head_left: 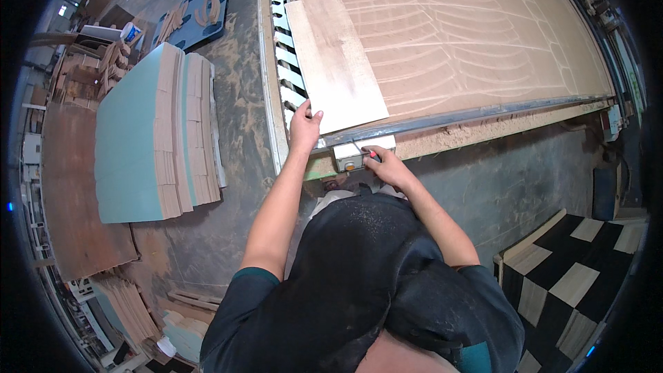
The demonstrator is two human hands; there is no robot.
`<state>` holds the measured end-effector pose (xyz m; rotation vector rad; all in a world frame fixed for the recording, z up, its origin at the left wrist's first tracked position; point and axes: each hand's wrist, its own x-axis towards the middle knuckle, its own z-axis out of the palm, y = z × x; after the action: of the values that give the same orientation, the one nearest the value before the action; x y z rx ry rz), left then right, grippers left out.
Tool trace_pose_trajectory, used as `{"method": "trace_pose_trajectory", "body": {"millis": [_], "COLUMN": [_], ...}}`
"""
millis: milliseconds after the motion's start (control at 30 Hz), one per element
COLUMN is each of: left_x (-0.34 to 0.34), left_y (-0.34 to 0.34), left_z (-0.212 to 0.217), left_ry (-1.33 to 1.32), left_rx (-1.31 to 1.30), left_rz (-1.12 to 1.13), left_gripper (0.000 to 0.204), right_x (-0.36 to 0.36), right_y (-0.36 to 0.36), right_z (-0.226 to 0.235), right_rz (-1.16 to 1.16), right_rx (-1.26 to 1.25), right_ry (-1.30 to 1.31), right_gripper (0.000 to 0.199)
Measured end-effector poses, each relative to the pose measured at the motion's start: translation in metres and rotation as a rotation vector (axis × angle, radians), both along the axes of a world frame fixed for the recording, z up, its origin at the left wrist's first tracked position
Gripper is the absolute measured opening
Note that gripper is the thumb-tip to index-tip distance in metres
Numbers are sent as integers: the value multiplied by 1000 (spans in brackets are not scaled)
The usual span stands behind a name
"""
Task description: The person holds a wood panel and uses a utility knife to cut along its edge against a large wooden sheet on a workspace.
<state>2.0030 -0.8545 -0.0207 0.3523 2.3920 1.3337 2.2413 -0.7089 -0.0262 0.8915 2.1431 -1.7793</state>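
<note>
A pale wooden board (338, 62) lies at the left end of a large routed table bed (456, 41), its near end close to the table's front rail. My left hand (304, 128) grips the board's near left edge, thumb on top. Low on the table's front, a small grey control box (350, 161) with an orange button sits beside a white panel. My right hand (388, 166) is at this box, fingers curled round a small red-and-black thing (373, 155). Whether that thing is a loose tool or part of the box, I cannot make out.
Stacks of green-faced sheets (131, 138) stand on the floor to the left, beside a brown panel (79, 193). Farther back, a blue dolly (200, 14) carries curved wooden pieces. A black-and-wood checkered panel (573, 276) lies at the lower right. Sawdust marks the concrete floor.
</note>
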Motion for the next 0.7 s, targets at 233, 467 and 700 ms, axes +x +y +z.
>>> {"method": "trace_pose_trajectory", "body": {"millis": [233,467,700], "left_x": [-6,-8,-4], "left_y": [-3,-8,-36], "left_z": [-34,-40,-36], "left_ry": [35,-24,-66], "left_rx": [-6,82,104], "left_rz": [-26,-41,-97], "left_gripper": [58,54,51], "right_x": [6,11,10], "right_y": [2,6,9], "right_z": [2,3,10], "right_rz": [-31,-72,-92], "right_rx": [3,-10,-39], "right_ry": [1,-7,-22], "right_gripper": [58,57,56]}}
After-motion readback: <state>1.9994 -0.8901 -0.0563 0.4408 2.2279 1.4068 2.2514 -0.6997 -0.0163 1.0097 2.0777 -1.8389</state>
